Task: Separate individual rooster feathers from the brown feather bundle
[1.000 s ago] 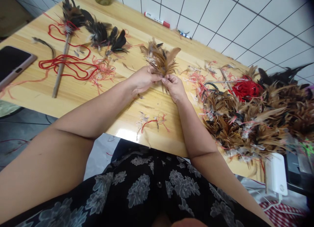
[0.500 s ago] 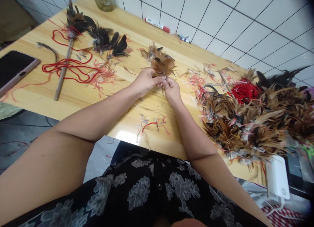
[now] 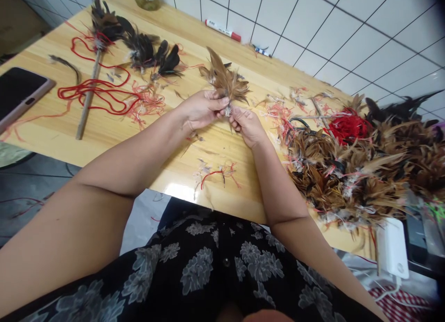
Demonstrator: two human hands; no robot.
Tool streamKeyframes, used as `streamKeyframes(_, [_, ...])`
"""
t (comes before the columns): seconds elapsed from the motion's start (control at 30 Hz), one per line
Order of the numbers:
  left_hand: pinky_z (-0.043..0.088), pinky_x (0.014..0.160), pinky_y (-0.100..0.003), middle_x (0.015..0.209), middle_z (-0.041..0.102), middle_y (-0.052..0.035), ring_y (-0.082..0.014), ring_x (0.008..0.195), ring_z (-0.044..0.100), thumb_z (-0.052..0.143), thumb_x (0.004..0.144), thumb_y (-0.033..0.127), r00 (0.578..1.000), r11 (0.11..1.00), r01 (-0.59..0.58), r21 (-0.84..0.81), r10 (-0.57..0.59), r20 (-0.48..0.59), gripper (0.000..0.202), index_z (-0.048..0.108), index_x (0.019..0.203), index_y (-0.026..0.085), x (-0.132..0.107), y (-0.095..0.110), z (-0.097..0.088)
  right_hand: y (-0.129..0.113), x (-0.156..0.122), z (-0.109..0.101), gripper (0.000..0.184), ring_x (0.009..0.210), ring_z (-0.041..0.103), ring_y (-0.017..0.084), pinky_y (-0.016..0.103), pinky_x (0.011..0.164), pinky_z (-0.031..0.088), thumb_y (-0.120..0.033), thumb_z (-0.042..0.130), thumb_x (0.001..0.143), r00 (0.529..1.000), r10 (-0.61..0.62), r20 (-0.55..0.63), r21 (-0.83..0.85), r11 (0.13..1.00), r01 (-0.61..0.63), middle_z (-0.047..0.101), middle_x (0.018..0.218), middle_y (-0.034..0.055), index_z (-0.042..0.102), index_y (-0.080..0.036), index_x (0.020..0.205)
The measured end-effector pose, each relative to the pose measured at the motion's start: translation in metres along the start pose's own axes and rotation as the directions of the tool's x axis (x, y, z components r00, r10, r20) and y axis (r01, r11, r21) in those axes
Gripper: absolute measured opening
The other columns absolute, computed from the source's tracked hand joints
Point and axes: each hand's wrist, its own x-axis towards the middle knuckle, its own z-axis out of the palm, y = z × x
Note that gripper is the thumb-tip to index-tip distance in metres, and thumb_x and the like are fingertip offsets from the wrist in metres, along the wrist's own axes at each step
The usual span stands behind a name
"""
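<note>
Both the left hand [image 3: 200, 109] and the right hand [image 3: 247, 125] pinched the quill ends of a brown feather bunch [image 3: 225, 80], keeping it fanned upright above the wooden table [image 3: 114, 132].

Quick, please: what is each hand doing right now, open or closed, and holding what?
Left hand: closed on the brown feather bundle.
Right hand: closed on the bundle's base.

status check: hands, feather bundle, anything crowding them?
Left hand and right hand both pinch brown feather bundle at its base. Bundle fanned upward. Big feather pile sits right, apart.
</note>
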Motion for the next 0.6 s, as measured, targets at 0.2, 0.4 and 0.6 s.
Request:
streamKeyframes(0.2, [0.066, 0.077, -0.037, 0.075, 0.070, 0.0003, -0.0208, 0.075, 0.073, 0.128, 0.063, 0.051, 0.997, 0.999, 0.029, -0.022, -0.027, 0.079, 0.075, 0.059, 0.072, 0.024, -0.0020, 0.0023, 0.0032, -0.0024, -0.0006, -0.0055, 0.057, 0.059, 0.040, 0.005, 0.018, 0.052, 0.032, -0.066, 0.103, 0.093, 0.994, 0.050, 0.094, 0.055, 0.997, -0.056, 0.057, 0.065, -0.0078, 0.072, -0.020, 0.081])
streamKeyframes(0.4, [0.069, 0.093, -0.042, 0.081, 0.077, -0.0028, -0.0309, 0.100, 0.085, 0.124, 0.072, 0.050, 0.999, 0.999, 0.028, 0.032, -0.029, 0.014, 0.061, 0.069, 0.080, 0.024, -0.0004, -0.0010, 0.0023, -0.0002, 0.0030, 0.0007, 0.066, 0.057, 0.037, 0.005, 0.021, 0.051, 0.034, -0.064, 0.115, 0.078, 1.000, 0.029, 0.011, 0.095, 0.995, -0.030, 0.054, 0.065, -0.0108, 0.062, -0.024, 0.082])
streamKeyframes(0.6, [0.061, 0.097, -0.040, 0.089, 0.083, -0.0030, -0.0244, 0.093, 0.078, 0.117, 0.083, 0.045, 1.000, 0.998, -0.012, 0.060, 0.012, 0.005, 0.042, 0.082, 0.086, 0.023, 0.0015, -0.0066, 0.0055, 0.0059, 0.0064, 0.0040, 0.071, 0.059, 0.039, 0.007, 0.023, 0.053, 0.035, -0.073, 0.111, 0.080, 1.000, -0.026, 0.000, 0.038, 0.999, 0.026, 0.050, 0.066, -0.0105, 0.057, -0.026, 0.083])
